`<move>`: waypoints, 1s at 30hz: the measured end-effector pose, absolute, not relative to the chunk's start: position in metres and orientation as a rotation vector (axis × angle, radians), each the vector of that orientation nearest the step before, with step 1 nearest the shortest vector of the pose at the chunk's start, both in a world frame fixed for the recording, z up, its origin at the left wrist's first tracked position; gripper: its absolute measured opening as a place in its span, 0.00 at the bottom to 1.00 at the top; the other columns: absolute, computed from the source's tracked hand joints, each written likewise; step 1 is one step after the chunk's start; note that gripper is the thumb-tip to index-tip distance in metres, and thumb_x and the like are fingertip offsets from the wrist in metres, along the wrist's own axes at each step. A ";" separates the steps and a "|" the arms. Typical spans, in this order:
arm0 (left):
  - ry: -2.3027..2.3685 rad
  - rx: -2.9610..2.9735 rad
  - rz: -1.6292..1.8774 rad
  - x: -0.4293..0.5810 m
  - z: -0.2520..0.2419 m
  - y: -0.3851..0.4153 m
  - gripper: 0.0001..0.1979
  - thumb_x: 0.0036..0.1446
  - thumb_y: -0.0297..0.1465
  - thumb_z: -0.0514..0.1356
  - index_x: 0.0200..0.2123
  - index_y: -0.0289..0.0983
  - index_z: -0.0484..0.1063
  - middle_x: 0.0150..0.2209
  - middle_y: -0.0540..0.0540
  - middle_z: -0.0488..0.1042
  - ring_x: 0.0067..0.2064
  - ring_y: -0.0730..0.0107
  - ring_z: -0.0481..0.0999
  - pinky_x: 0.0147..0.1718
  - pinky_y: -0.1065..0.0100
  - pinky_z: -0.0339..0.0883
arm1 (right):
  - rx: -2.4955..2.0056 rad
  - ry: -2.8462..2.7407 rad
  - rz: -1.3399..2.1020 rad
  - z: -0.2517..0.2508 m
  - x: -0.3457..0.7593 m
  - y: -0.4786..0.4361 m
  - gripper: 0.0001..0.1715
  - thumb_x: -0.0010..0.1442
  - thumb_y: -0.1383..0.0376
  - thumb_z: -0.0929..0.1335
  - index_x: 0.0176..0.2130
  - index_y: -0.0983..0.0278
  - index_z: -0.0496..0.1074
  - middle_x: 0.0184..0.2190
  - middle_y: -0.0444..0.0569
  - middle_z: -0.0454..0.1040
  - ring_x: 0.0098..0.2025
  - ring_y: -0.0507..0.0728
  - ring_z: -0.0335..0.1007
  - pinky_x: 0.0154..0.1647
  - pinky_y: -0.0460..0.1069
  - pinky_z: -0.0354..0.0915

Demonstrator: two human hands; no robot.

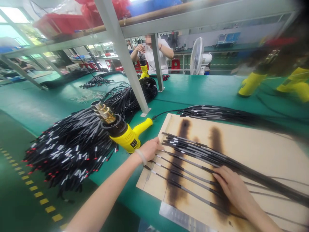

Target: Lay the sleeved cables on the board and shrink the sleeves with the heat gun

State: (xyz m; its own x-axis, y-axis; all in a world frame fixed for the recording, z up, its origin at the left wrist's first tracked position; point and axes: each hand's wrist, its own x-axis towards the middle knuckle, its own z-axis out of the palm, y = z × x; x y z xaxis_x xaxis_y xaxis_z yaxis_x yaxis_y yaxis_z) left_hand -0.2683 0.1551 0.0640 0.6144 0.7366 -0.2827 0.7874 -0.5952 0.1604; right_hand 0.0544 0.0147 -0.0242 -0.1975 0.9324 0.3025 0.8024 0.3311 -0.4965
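My left hand [151,148] rests at the left edge of a scorched wooden board [253,145], fingers closed over the ends of several black cables [193,153] laid across it. My right hand [233,187] lies flat, fingers stretched, pressing on the same cables near the board's front. A yellow heat gun [122,130] with a brass nozzle stands just left of my left hand, untouched.
A big heap of black cables with white and red tips [70,148] lies on the green table [205,90] at left. More cable bundles [217,112] lie behind the board. A grey shelf post [125,58] rises ahead. Another person [151,53] works beyond; a white fan [198,54] stands there.
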 end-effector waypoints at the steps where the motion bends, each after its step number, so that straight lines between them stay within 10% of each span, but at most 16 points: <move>1: 1.241 2.584 -0.290 -0.267 0.064 0.155 0.22 0.52 0.19 0.50 0.44 0.44 0.73 0.34 0.46 0.62 0.35 0.68 0.67 0.37 0.68 0.64 | -1.508 -2.043 0.318 -0.026 0.057 0.014 0.14 0.67 0.60 0.56 0.40 0.61 0.66 0.33 0.48 0.68 0.34 0.56 0.68 0.34 0.51 0.63; 30: 1.236 2.692 -0.454 -0.262 0.064 0.149 0.16 0.49 0.16 0.52 0.38 0.35 0.71 0.38 0.41 0.66 0.39 0.61 0.67 0.38 0.65 0.64 | -1.426 -2.035 0.343 -0.029 0.075 0.008 0.11 0.65 0.62 0.59 0.38 0.62 0.67 0.34 0.50 0.67 0.35 0.56 0.68 0.36 0.51 0.66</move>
State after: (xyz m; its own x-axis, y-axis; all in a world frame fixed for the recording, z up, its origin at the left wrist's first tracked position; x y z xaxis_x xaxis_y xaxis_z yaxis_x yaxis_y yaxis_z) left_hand -0.2619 0.1491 0.0641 0.6159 0.7153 -0.3301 0.7590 -0.6511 0.0055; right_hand 0.0748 0.0082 -0.0289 -0.2220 0.9139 0.3397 0.7523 0.3822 -0.5366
